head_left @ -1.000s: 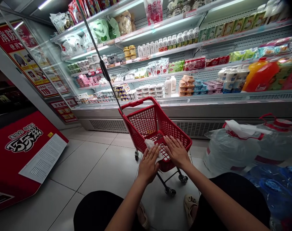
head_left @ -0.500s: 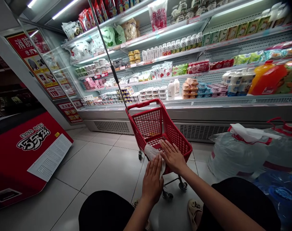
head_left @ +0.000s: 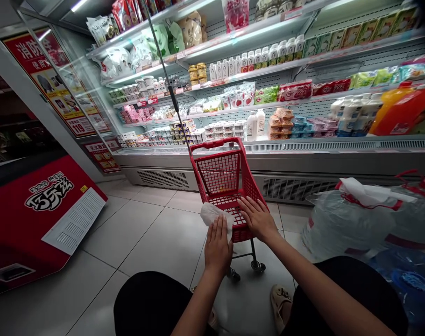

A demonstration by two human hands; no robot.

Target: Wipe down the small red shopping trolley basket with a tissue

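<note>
A small red shopping cart (head_left: 217, 172) with a mesh basket stands in front of me. My left hand (head_left: 218, 242) is on its near left rim, fingers stretched together over a white cloth (head_left: 208, 213) and holding it against the cart. The cloth sticks out past the fingertips; my thumb and palm side are mostly hidden. My right hand (head_left: 259, 219) rests at the near right edge of the basket, palm down with fingers extended and nothing visible in it. A thin black pole (head_left: 173, 98) rises from the cart's left side.
Beyond the cart runs a lit refrigerated shelf (head_left: 212, 150) stocked with drinks and yogurts. Left stands a red freezer chest (head_left: 19, 224). Wrapped water bottles (head_left: 349, 224) and a blue water jug (head_left: 408, 284) are close on the right. My knees flank the cart.
My left hand and the cloth have slid left along the cart's rim, away from my right hand. My right hand stays on the near right edge. The view has shifted slightly.
</note>
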